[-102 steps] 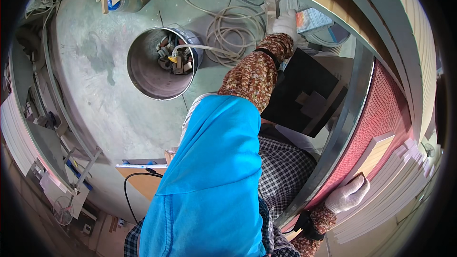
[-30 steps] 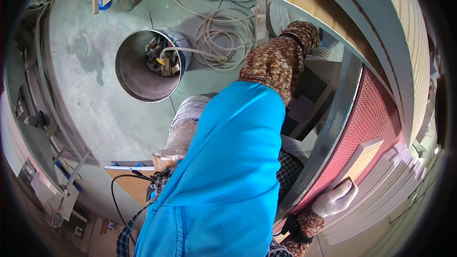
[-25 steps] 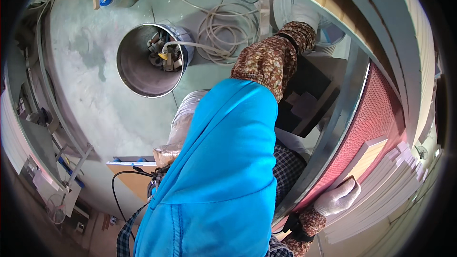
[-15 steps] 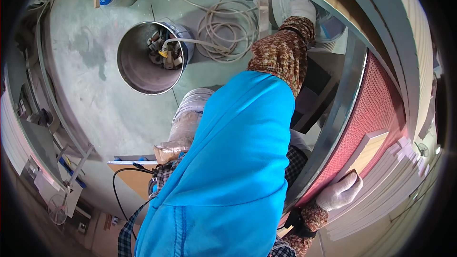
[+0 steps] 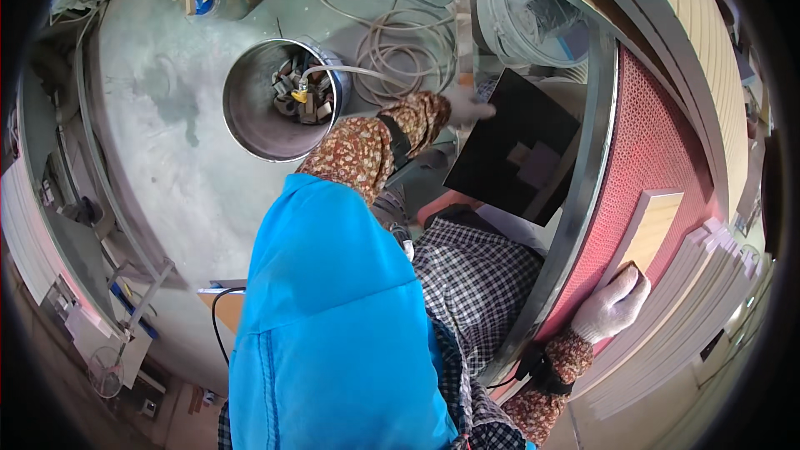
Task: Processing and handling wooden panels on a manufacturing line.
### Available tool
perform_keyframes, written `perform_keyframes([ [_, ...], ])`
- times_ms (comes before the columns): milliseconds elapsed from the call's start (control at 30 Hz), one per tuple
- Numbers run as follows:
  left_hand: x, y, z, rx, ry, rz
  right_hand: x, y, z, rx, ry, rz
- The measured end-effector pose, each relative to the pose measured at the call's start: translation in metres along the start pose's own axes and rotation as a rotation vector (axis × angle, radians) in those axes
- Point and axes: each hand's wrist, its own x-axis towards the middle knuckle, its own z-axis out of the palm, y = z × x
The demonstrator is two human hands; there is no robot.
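Observation:
At the right, my right hand (image 5: pixel 615 304), in a whitish knit glove, is closed on the near end of a flat wooden board (image 5: pixel 652 229). The board lies on a red-pink textured mat (image 5: pixel 658 129). My left hand (image 5: pixel 468 108), also gloved, reaches across in front of me beside the left edge of a dark, glossy square panel (image 5: pixel 500 150). Motion smears its fingers, and I cannot tell whether they touch the panel. Above it stands a whitish bucket (image 5: pixel 497 21) with clear plastic and something blue inside.
A round metal drum (image 5: pixel 237 117) holding several wood offcuts (image 5: pixel 312 108) stands on the floor to the left. Coiled hoses (image 5: pixel 392 54) lie behind it. A metal edge (image 5: pixel 596 142) borders the mat, and pale strips (image 5: pixel 683 300) are stacked at its right.
My left hand has drawn back from the bucket toward me, coming beside the dark panel and uncovering more of it. My right hand keeps hold of the wooden board.

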Motion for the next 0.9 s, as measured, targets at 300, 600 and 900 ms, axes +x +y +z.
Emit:
perform_keyframes([
  [300,-0.014,-0.040,0.062,-0.528,-0.122,0.083,0.002,0.007,0.000,0.025,-0.021,-0.006],
  [600,-0.034,-0.009,-0.030,-0.504,0.250,0.278,0.002,0.012,-0.001,-0.015,-0.022,-0.012],
  [900,0.041,0.034,-0.072,-1.014,0.257,0.497,0.002,0.008,-0.002,-0.008,-0.026,0.000],
])
